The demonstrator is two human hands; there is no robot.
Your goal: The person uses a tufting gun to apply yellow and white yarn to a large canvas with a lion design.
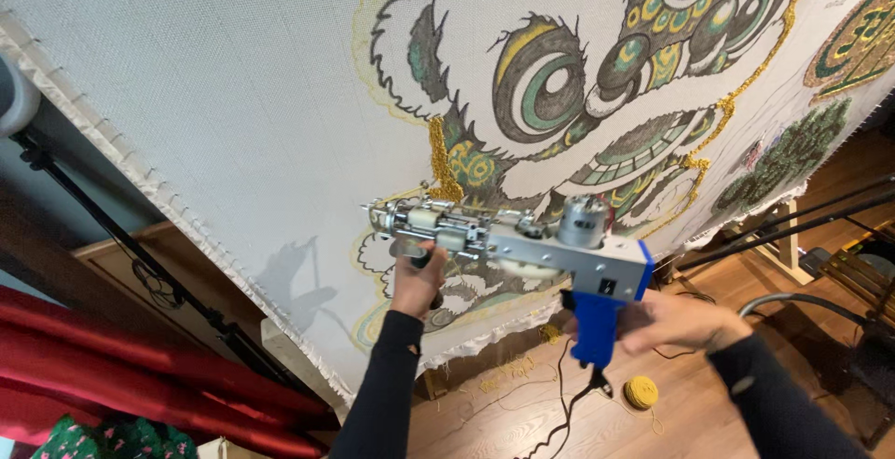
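**Tufting gun held two-handed against the stretched cloth**

While both hands grip it, the tufting gun [522, 245] lies with its long axis running left to right across the middle of the view, its needle end pointing left and its blue pistol handle hanging down at the right. The left hand [417, 282] comes up from below and wraps the small front grip under the metal nose, fingers [424, 259] curled tight around it. The right hand [676, 321] sits at the blue handle from the right side; its fingers seem closed toward the handle, though how firmly they clasp it cannot be told from here. Of the two, the left hand is nearer the working tip, so the nose answers to that hand while the right carries the weight at the back.

Just beyond the gun, on its far side, stands the white backing cloth [233, 95], stretched taut and tilted across most of the view. A lion-dance face [578, 77] is drawn on it in green, grey and yellow, and the gun's nose lies over the lower left part of that drawing, beside a strip of gold tufting [444, 163]. Whether the needle touches the cloth cannot be told.

A black power cord [569, 403] drops from the handle to the wooden floor [522, 422], where a ball of gold yarn [640, 391] lies near right, with loose strands near it. Red drapery [140, 375] fills the near left corner, and a dark frame bar [121, 235] runs behind the cloth's edge. Nothing stands between the nose and the cloth.
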